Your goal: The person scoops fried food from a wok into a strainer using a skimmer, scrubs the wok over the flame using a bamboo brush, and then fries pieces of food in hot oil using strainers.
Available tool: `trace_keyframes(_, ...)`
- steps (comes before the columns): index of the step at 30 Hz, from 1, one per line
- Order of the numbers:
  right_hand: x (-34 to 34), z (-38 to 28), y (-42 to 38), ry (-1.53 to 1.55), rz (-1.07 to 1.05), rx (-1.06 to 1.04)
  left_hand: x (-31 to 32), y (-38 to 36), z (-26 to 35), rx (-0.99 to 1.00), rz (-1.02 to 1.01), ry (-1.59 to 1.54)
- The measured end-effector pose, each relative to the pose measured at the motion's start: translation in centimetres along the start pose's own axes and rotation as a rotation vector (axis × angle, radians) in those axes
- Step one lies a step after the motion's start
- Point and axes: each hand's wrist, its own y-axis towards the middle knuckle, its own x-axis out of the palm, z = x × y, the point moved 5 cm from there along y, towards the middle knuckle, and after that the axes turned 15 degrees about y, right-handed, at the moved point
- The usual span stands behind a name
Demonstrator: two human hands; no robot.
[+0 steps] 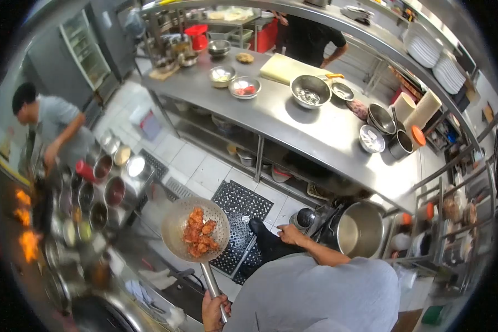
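Note:
My left hand (216, 311) is closed around the metal handle of a large perforated skimmer (174, 224), at the lower middle of the head view. Several reddish-brown fried pieces (199, 233), which look like chicken, lie in its round bowl. The skimmer is held over the floor, between the cooking line and the steel table. My right hand (291, 235) hangs beside my dark trouser leg, its fingers loosely apart and nothing visible in them. Nearest to that hand is a small dark-topped container (304, 217), with a big steel pot (365, 229) farther right.
A long steel table (193, 83) bears metal bowls (310, 91) and a pale cutting board (290, 69). Another person (55, 124) works on the left near flames (27, 245); someone in black (310, 41) stands behind the table. Black perforated mats (243, 202) cover some floor tiles.

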Motion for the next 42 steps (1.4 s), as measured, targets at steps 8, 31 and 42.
trace_keyframes(8,-15.1,-3.3,5.1,0.101,0.949,-0.268,3.6,6.6,8.8,0.038,-0.075,0.174)
trace_keyframes(31,-27.9,1.4,10.8,-0.091,1.34,-0.103,32.1,20.0,31.7,0.024,-0.632,0.498)
trace_keyframes(42,-28.0,1.3,12.2,-0.126,1.466,0.066,57.7,22.0,34.7,0.207,-1.041,0.929)
